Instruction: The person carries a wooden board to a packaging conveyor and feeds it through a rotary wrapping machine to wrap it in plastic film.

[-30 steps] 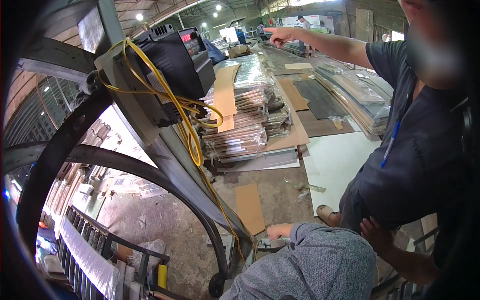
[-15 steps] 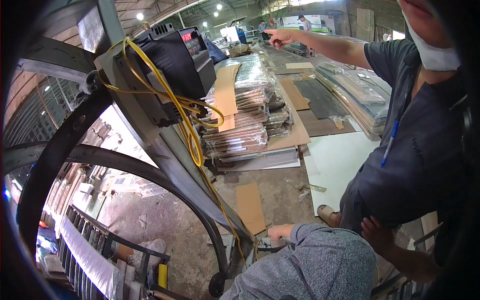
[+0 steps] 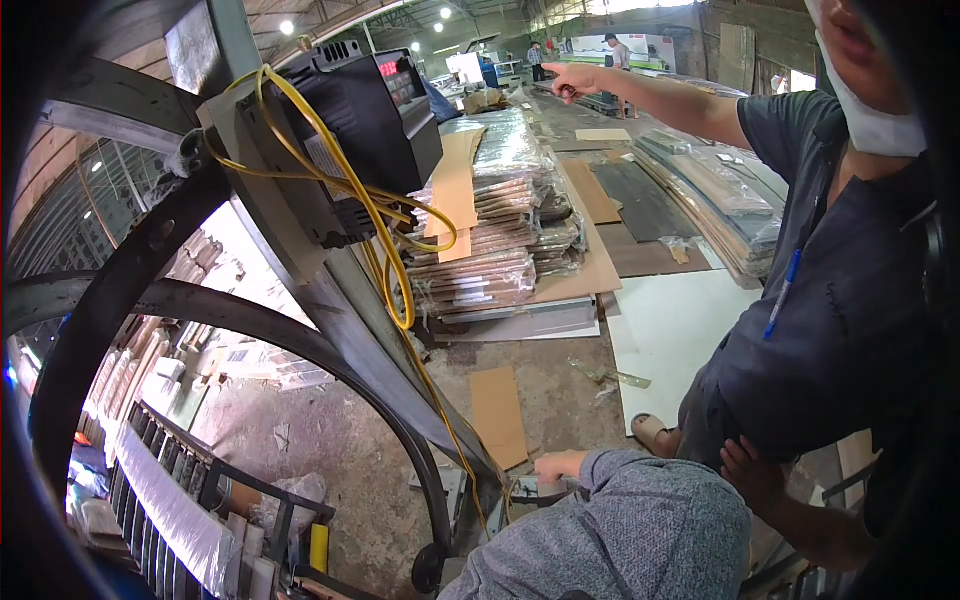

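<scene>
My right hand (image 3: 561, 465) reaches leftward out of a grey knit sleeve (image 3: 620, 520), low in the middle of the head view. Its fingers look curled, close above a grey metal part (image 3: 530, 488) at the foot of a slanted steel post (image 3: 385, 345). What they hold, if anything, I cannot make out. My left hand is out of view. Fixed high on the post is a black control box (image 3: 365, 125) with a red lit display. A looped yellow cable (image 3: 385, 265) hangs from it and runs down the post.
At right a co-worker (image 3: 800, 300) in a dark shirt points with one hand (image 3: 575, 80); the other hand (image 3: 750, 475) is at their thigh. Plastic-wrapped panels (image 3: 490, 230) are stacked ahead. A brown board (image 3: 498, 415) lies on the floor. Curved black steel bars (image 3: 290, 320) cross the left side.
The view has shifted slightly, so the control box and the co-worker sit a little further right. My right hand and the co-worker's pointing arm keep about the same pose.
</scene>
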Demonstrator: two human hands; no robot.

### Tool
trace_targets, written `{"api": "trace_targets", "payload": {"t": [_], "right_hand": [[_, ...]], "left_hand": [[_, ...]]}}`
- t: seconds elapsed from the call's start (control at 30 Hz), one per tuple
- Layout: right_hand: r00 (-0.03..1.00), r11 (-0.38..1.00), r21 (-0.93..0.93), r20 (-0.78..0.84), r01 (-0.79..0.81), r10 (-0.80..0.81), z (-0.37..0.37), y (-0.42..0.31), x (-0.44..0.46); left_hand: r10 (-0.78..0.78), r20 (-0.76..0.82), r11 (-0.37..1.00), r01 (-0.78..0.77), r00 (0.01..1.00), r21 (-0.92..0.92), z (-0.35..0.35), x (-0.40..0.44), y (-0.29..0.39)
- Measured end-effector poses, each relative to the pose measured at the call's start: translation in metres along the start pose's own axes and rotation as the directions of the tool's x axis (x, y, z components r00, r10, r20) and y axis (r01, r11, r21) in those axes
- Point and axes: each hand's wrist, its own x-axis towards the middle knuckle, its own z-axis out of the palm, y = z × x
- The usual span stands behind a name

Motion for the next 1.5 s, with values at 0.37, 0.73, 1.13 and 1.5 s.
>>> {"api": "trace_targets", "payload": {"t": [0.37, 0.73, 1.13, 1.5], "right_hand": [[0.999, 0.999, 0.023, -0.003, -0.04, 0.04, 0.009, 0.006, 0.007], [1.0, 0.998, -0.052, 0.011, -0.02, 0.021, 0.027, 0.022, 0.033], [0.999, 0.998, -0.064, 0.05, -0.001, 0.004, 0.009, 0.008, 0.018], [0.997, 0.999, -0.015, -0.072, 0.039, -0.04, -0.001, 0.017, 0.036]], "left_hand": [[-0.003, 0.007, 1.0, 0.003, 1.0, 0.0, 0.004, -0.002, -0.001], [-0.014, 0.016, 1.0, 0.014, 1.0, -0.002, 0.008, -0.006, -0.001], [-0.021, 0.019, 1.0, 0.021, 1.0, 0.002, 0.008, -0.01, -0.001], [-0.033, 0.011, 0.999, 0.033, 0.999, 0.006, 0.011, -0.019, -0.004]]}}
